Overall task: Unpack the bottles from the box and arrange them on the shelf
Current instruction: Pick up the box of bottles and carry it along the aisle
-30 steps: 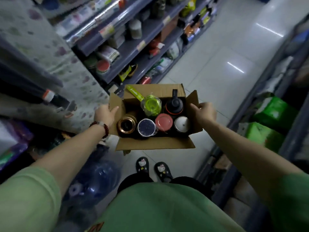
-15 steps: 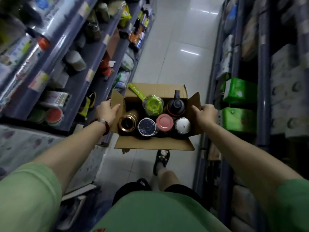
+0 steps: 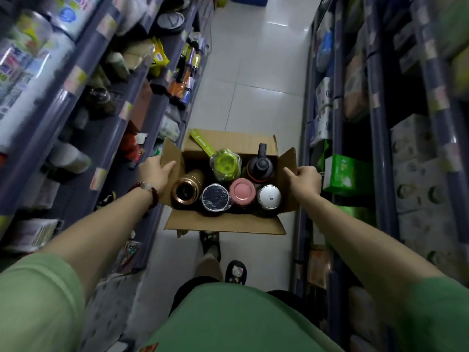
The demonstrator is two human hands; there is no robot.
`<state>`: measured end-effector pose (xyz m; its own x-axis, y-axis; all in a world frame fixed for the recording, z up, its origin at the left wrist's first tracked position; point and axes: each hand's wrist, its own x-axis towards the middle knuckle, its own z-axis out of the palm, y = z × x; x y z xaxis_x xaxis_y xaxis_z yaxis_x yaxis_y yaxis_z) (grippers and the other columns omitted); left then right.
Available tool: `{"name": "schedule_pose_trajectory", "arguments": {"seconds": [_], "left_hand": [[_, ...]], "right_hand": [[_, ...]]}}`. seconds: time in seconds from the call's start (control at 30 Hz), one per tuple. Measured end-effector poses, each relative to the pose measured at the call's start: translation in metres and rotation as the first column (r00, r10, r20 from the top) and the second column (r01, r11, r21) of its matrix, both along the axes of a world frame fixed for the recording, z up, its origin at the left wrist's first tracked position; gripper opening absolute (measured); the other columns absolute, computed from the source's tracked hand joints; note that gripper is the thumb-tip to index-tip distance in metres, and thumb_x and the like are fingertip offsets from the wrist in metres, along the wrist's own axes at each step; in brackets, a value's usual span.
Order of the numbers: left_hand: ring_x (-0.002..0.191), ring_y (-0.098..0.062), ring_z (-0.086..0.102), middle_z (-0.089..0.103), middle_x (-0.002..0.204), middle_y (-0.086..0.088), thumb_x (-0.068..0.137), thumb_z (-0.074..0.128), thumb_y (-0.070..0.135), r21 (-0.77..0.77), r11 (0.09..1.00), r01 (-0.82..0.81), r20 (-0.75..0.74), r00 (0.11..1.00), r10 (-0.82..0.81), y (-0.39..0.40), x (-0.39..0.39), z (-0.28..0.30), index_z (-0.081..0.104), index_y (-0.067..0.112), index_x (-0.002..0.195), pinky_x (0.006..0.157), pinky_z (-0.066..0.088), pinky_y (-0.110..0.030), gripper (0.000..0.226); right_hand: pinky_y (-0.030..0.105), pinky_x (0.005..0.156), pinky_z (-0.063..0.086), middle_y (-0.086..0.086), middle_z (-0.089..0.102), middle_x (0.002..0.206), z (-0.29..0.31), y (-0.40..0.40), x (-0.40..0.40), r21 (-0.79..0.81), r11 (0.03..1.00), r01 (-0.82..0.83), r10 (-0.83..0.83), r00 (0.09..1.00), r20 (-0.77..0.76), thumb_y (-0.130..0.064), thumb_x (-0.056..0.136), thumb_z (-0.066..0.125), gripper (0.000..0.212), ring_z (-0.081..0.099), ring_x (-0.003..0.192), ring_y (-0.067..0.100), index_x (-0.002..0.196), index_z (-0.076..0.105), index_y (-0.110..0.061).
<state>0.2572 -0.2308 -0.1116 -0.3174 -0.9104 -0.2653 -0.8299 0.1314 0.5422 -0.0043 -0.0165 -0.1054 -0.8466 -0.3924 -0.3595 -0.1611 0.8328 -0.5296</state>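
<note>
An open cardboard box (image 3: 223,223) hangs in front of me above the aisle floor. My left hand (image 3: 154,172) grips its left flap and my right hand (image 3: 304,181) grips its right flap. Several bottles stand upright inside: a copper flask (image 3: 186,190), a dark-lidded one wrapped in film (image 3: 215,199), a pink-lidded one (image 3: 242,191), a white-lidded one (image 3: 269,198), a lime-green one (image 3: 225,165) and a black one with a handle (image 3: 261,165). Dark shelves (image 3: 111,130) with goods run along my left.
I stand in a narrow shop aisle with a white tiled floor (image 3: 253,80). More shelving (image 3: 375,148) on the right carries green packs (image 3: 342,174) and boxed goods. My slippered feet (image 3: 236,271) are under the box.
The view has swung from the left shelves to straight down the aisle, and I have stepped forward. Both hands keep their hold on the box.
</note>
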Motion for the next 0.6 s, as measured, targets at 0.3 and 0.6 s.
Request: {"name": "schedule_pose_trajectory", "arguments": {"seconds": [0.3,0.6], "left_hand": [[0.094,-0.038,0.063,0.069,0.099,-0.022,0.090,0.058,0.034,-0.016,0.999,0.046,0.006,0.999,-0.046,-0.101,-0.077,0.001,0.067,0.001,0.096,0.077,0.049,-0.039,0.035],[0.089,-0.037,0.062,0.067,0.094,-0.018,0.092,0.056,0.035,-0.018,0.999,-0.032,0.010,0.999,0.032,-0.170,-0.146,0.006,0.064,0.001,0.094,0.073,0.050,-0.040,0.035]], "right_hand": [[0.027,0.045,0.029,0.002,0.046,0.052,0.005,-0.088,-0.068,0.006,0.999,0.042,-0.042,0.999,-0.029,-0.037,0.091,0.062,0.051,0.048,0.054,0.021,0.050,0.044,-0.013],[0.027,0.049,0.035,0.001,0.047,0.054,0.010,-0.179,-0.152,-0.025,0.999,-0.025,0.024,0.999,-0.024,-0.036,0.092,0.060,0.046,0.050,0.058,0.021,0.053,0.045,-0.015]]}}
